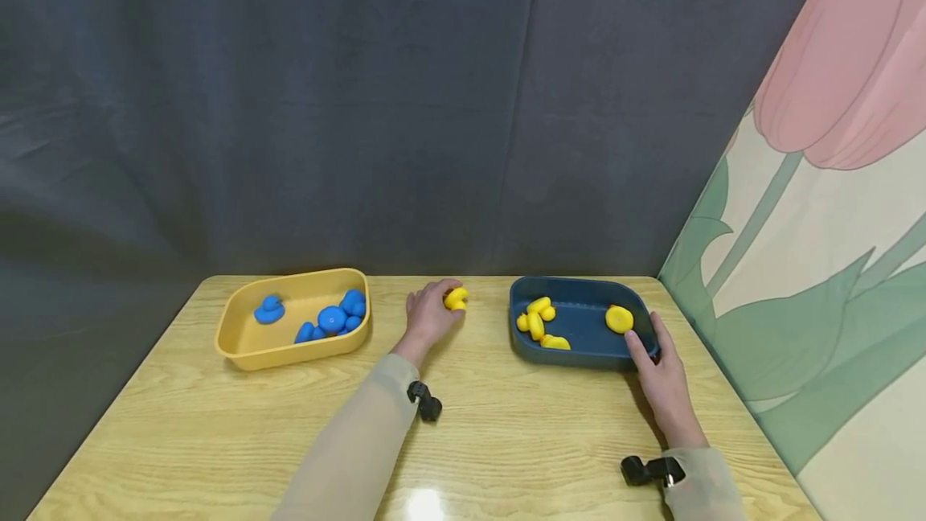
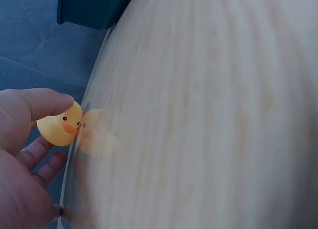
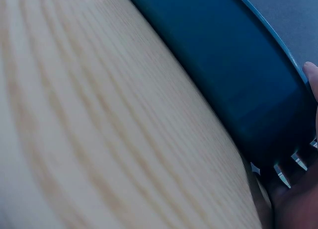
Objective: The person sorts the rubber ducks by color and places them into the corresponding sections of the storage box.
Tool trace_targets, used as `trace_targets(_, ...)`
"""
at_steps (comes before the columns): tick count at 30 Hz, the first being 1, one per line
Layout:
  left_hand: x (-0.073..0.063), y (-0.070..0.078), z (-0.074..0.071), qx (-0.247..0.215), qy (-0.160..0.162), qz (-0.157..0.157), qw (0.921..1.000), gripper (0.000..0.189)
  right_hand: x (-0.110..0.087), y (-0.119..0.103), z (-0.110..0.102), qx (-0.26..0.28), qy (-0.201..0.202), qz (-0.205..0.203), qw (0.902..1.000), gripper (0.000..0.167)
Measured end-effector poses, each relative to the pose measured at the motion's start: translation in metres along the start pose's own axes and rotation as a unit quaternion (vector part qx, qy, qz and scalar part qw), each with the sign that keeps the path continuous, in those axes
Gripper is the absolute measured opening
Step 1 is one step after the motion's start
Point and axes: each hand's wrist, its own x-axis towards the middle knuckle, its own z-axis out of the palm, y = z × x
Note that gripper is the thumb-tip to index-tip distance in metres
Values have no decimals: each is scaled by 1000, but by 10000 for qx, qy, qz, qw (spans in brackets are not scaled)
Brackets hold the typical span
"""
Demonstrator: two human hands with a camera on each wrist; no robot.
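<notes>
My left hand (image 1: 432,313) pinches a yellow rubber duck (image 1: 456,298) at the back of the table, between the two trays. In the left wrist view the duck's orange beak and dark eyes (image 2: 59,132) face the tabletop, with the thumb and fingers around its head and body. My right hand (image 1: 664,380) grips the right front corner of a dark blue tray (image 1: 587,328), thumb over the rim and fingers along the outside. Several yellow ducks (image 1: 535,324) lie at the tray's left end, and another (image 1: 619,319) rests by the thumb, its flat base showing.
On the left stands a yellow tray (image 1: 289,356) with several blue ducks (image 1: 332,319), one (image 1: 269,310) apart from the rest. The wooden table (image 1: 499,441) ends at a dark grey curtain (image 1: 434,119). A tulip-patterned wall (image 1: 825,304) borders the right side.
</notes>
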Motion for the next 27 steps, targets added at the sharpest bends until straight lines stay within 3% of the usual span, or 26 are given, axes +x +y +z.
trace_targets(8, -6, 2, -2, -236, 120, 75, 9996, 50, 1, 4, 0, -38, -4, -58, 10000, 90)
trace_targets(16, -10, 9, -5, -1036, 118, 72, 9945, 54, 0, 2, 0, -20, 13, -98, 9999, 89)
trace_targets(27, -21, 33, -7, -1630, 236, 81, 9863, 50, 0, 1, -1, 2, -65, -92, 9999, 90)
